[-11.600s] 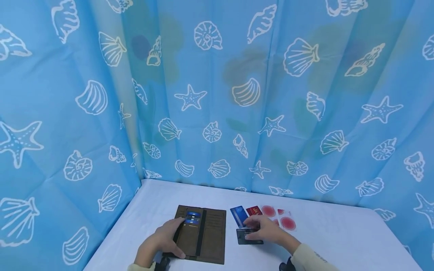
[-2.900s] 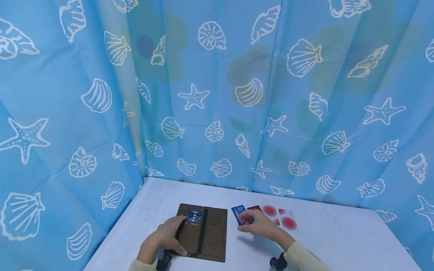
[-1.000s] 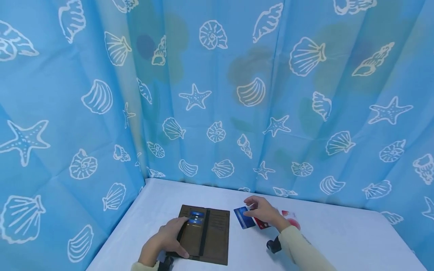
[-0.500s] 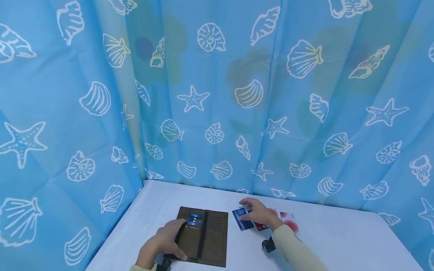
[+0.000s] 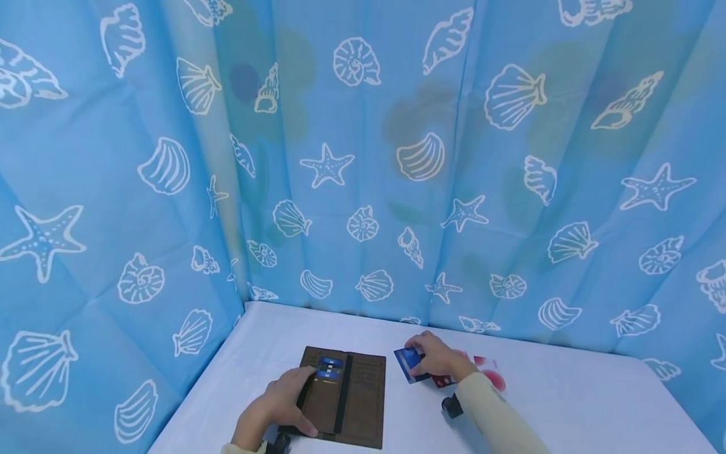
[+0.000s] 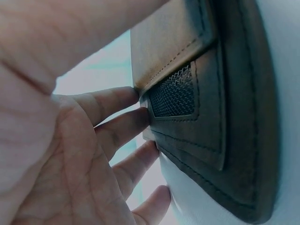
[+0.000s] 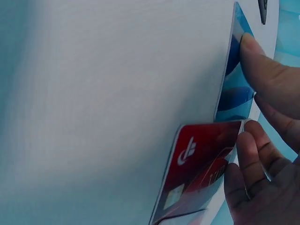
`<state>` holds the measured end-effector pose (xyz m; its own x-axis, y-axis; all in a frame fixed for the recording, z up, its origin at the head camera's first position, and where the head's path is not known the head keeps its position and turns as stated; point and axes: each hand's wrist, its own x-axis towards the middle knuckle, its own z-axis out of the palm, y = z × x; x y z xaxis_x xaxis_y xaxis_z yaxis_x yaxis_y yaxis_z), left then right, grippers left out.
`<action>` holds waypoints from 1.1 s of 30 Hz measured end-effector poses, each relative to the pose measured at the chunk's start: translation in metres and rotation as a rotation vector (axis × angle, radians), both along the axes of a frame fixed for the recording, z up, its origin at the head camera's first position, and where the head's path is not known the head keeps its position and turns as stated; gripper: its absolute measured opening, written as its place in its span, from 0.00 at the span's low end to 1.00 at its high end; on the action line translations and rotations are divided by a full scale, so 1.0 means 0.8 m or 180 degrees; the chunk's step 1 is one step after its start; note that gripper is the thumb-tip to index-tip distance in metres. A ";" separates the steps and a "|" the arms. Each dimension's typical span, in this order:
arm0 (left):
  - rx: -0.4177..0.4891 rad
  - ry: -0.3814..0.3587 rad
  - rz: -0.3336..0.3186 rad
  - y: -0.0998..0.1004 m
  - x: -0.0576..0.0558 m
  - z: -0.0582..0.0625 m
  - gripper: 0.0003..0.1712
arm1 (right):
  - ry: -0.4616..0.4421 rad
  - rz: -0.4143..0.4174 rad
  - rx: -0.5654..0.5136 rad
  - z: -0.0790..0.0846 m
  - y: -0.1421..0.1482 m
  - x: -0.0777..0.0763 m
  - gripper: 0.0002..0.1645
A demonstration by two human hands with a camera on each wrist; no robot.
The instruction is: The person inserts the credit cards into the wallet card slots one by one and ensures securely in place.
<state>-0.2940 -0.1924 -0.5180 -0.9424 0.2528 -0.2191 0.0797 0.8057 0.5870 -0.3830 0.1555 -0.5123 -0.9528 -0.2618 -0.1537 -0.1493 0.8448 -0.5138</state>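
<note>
A brown wallet [image 5: 365,403] lies unfolded on the white table, with blue cards [image 5: 329,363] showing in its left slots. My left hand [image 5: 278,403] rests along the wallet's left side, thumb near the lower edge. In the left wrist view, fairly straight fingers touch the wallet's edge [image 6: 234,98] beside a mesh window. To the right, my right hand [image 5: 435,358] pinches a blue card [image 5: 405,362]. The right wrist view shows the thumb on the blue card's face [image 7: 234,96]. A red card [image 7: 201,154] lies against it, under the other fingers and partly hidden in the head view.
Cards with red circles [image 5: 495,378] lie right of the red card, partly covered by the right hand and sleeve [image 5: 488,410]. A blue shell-print curtain [image 5: 363,157] hangs behind the table [image 5: 578,403] and along its left side.
The black card held by the right hand 11.6 seconds ago is gone from the table. The right hand's spread fingers have closed onto the blue card. The left hand stays on the wallet.
</note>
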 end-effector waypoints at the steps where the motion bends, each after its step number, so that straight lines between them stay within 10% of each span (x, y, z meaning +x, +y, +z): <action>1: 0.0004 0.0009 -0.0001 0.000 -0.001 0.000 0.66 | 0.0013 0.0027 0.0041 0.000 0.000 -0.001 0.36; 33: -0.0168 -0.0010 0.0064 0.003 0.001 0.009 0.63 | 0.0284 -0.0092 0.0304 -0.001 -0.017 0.003 0.38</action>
<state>-0.2930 -0.1904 -0.5105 -0.9465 0.2219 -0.2345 0.0615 0.8370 0.5437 -0.3808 0.1423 -0.5134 -0.9707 -0.2224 -0.0910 -0.1657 0.8938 -0.4167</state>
